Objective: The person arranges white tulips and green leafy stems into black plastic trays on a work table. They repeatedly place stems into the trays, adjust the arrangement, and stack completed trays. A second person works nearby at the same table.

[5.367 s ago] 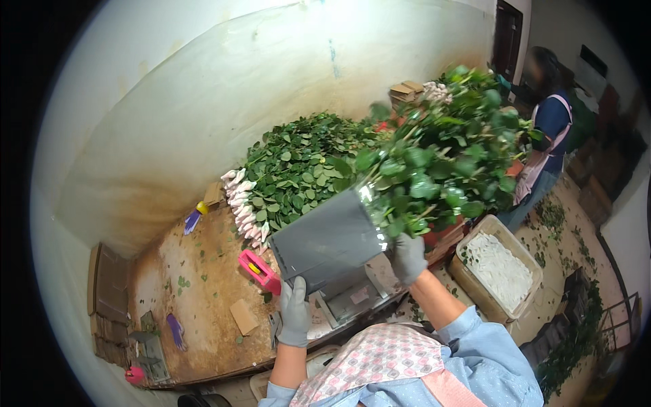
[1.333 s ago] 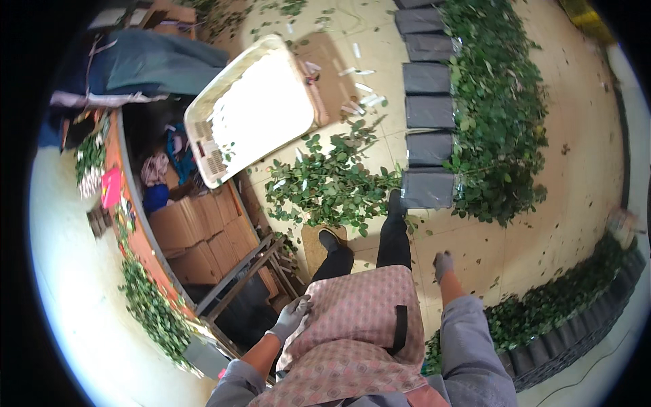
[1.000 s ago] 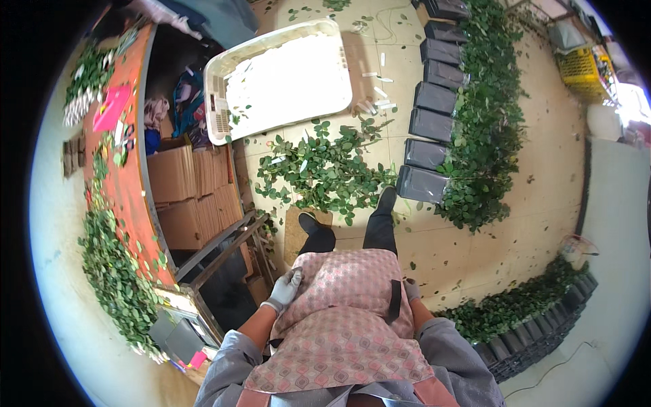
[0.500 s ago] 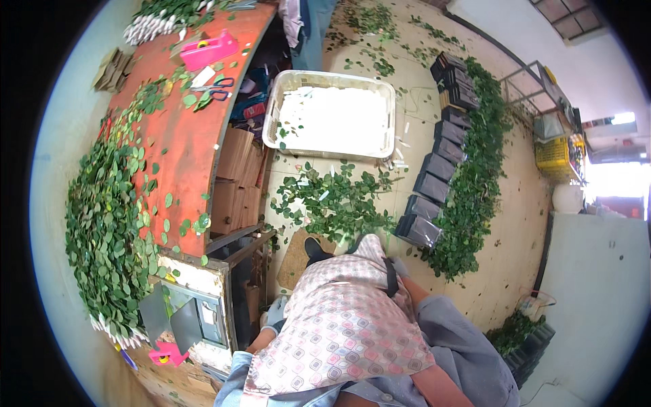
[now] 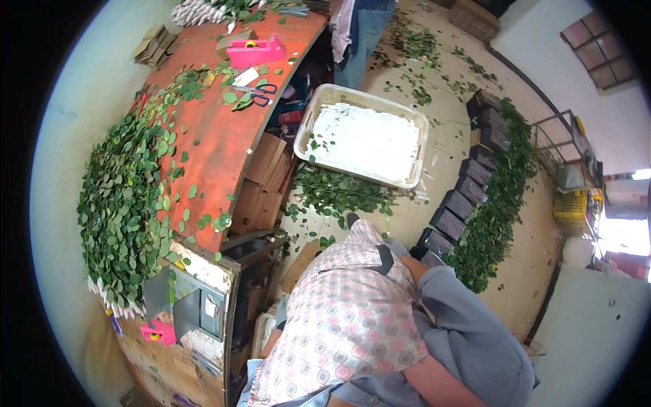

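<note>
Beside the table's lower frame, my left hand (image 5: 283,313) is nearly all hidden by the patterned apron (image 5: 352,298); its forearm and a dark cuff show. Past the apron's right edge, a bit of my gloved right hand (image 5: 395,248) is visible, its fingers out of sight. What either hand holds cannot be made out. A dark shoe tip (image 5: 352,220) points at a heap of green leafy stems (image 5: 342,193) on the floor. Beyond the heap stands a pale plastic crate (image 5: 424,146) with white material and a few leaves inside.
On the left, a red-orange table (image 5: 227,152) bears leafy stems with white ends (image 5: 122,217), a pink tape dispenser (image 5: 254,51) and scissors (image 5: 261,89). Several dark-wrapped leafy bundles (image 5: 461,203) line the floor at right. A person in jeans (image 5: 359,51) stands behind the crate.
My view has turned, so the table and crate sit further right and lower. The floor stems now look bunched nearer the crate. My left glove, visible before, is mostly covered by the apron.
</note>
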`<state>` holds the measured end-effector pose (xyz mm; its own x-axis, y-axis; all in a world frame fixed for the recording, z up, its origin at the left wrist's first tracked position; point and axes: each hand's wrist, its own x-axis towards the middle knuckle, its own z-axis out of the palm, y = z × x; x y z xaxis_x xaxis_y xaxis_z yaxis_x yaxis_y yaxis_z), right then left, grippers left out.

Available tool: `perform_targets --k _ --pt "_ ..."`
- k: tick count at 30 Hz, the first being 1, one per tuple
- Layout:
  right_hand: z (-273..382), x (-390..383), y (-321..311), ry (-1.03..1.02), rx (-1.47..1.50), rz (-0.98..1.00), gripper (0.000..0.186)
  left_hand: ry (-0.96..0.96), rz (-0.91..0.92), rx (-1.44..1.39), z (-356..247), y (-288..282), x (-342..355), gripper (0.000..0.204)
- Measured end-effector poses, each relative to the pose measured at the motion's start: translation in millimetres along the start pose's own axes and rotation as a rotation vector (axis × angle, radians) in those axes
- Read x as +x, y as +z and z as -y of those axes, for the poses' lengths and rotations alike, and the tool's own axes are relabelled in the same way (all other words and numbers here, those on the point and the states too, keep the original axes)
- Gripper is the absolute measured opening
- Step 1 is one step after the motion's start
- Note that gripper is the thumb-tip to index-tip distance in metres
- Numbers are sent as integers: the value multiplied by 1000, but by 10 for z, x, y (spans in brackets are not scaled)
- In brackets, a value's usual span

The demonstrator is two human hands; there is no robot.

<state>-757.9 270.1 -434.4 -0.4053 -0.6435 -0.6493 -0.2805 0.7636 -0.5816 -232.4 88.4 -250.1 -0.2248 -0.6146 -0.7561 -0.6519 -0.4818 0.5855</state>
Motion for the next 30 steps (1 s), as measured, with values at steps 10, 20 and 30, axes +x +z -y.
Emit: perform_targets --k 10,20,30 --pt "1000 195 -1091 -499 -907 469 37 293 -272 295 960 827 -804 59" --pt "2647 287 -602 -274 -442 136 44 -125 -536 -199 -42 969 -1343 60" --pt "4548 -836 1187 -750 -345 328 42 16 -522 59 990 -8 -1483 59"
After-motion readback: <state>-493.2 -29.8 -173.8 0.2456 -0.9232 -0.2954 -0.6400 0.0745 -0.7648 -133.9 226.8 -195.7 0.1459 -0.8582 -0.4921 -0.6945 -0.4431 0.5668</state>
